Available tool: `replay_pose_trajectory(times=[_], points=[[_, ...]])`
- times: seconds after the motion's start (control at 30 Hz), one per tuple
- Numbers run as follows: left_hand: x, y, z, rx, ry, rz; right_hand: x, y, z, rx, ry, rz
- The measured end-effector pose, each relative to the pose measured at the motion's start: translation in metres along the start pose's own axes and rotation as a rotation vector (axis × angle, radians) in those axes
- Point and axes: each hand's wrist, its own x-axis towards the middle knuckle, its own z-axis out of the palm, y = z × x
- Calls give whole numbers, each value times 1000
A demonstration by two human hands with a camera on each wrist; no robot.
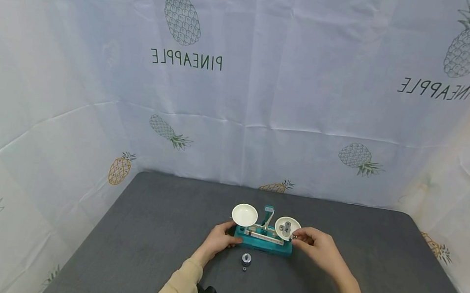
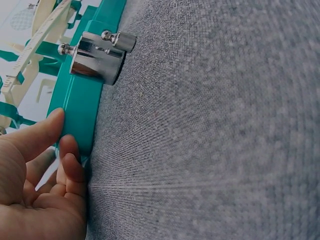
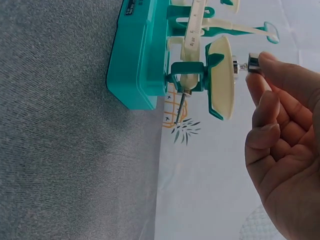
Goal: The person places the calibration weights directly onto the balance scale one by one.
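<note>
"Teal, that balance scale out on the grey table. What does the left hand do with it?"

"Grips its left end. The thumb lies at the front corner, the fingers bend around the end; a narrow hold."

"And the right hand?"

"Thumb and forefinger pinch one small metal weight over the right pan; the other fingers curl in toward the palm. Whether the piece touches anything below, I can't tell."

"Count the rest."

"One balance scale and two cream pans, the left pan and the right. In the right one sit at least two weights, too crowded for an exact number. Two more stand on the table before the balance scale: a large weight, and just beside it, nearer the person, a tiny weight."

"The arms?"

"Both reach forward in beige sleeves. The left forearm slants in from lower left, the right from lower right, its hand pointing left."
</note>
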Motion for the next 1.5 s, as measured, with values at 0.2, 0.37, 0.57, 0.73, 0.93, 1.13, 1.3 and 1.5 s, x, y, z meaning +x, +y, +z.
replay_pose_trajectory(times=[0.2, 0.37, 0.57, 0.73, 0.93, 1.13, 1.3, 1.5], points=[[-19, 28, -4, 1, -1, 27, 8, 2, 1, -34, 52, 36], [-18, 28, -4, 2, -2, 24, 15, 2, 1, -59, 61, 36], [-2, 3, 0, 3, 1, -7, 20, 2, 1, -78, 45, 22], [4, -6, -1, -7, -10, -12, 23, 2, 3, -99, 33, 5], [4, -6, -1, -16, -21, -7, 26, 2, 4, -137, 17, 1], [4, -6, -1, -12, -18, -7, 28, 3, 4, -173, 8, -28], [3, -5, -1, -15, -15, -13, 29, 4, 5, -185, -1, -34], [0, -1, -1, -13, -7, -6, 28, 4, 5, -181, -3, -32]])
